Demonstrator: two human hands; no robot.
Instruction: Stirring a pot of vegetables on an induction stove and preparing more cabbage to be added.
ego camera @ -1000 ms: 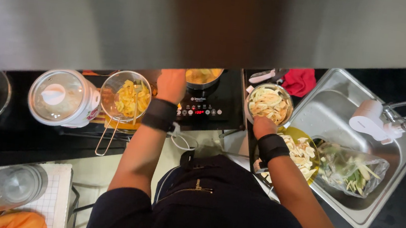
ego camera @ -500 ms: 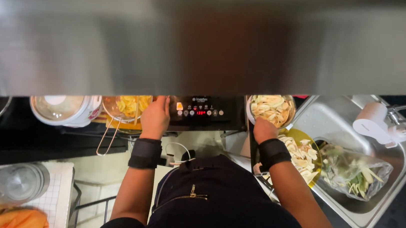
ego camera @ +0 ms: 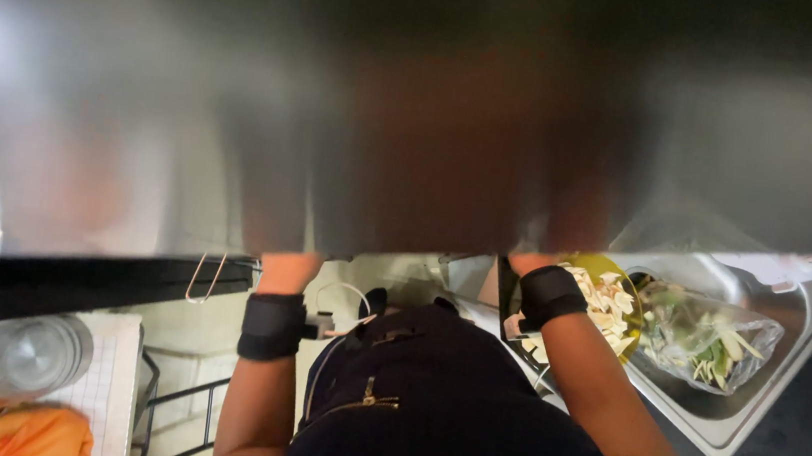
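Yellow plate [ego camera: 622, 281] of pale sliced vegetable pieces lies just beside the person's right hand [ego camera: 530, 263], on its outer side, at the near edge of the steel sink [ego camera: 797, 330]. Only the heel of the right hand shows below a blurred grey surface that covers the upper view, so whether its fingers are wide, narrow or closed on anything cannot be told; a black wristband [ego camera: 550, 295] wraps the wrist. Left hand [ego camera: 289, 271] likewise reaches up under that surface, its fingers hidden and its grasp not readable, with a black wristband [ego camera: 272, 326] below it. Clear plastic bag [ego camera: 706, 340] of green trimmings rests in the sink, further out from the right hand, touching the plate. Wire hook [ego camera: 205, 277] hangs just outward of the left hand. Glass jar [ego camera: 30, 359] and orange cloth [ego camera: 28, 432] lie well apart from the left hand, on its outer side.
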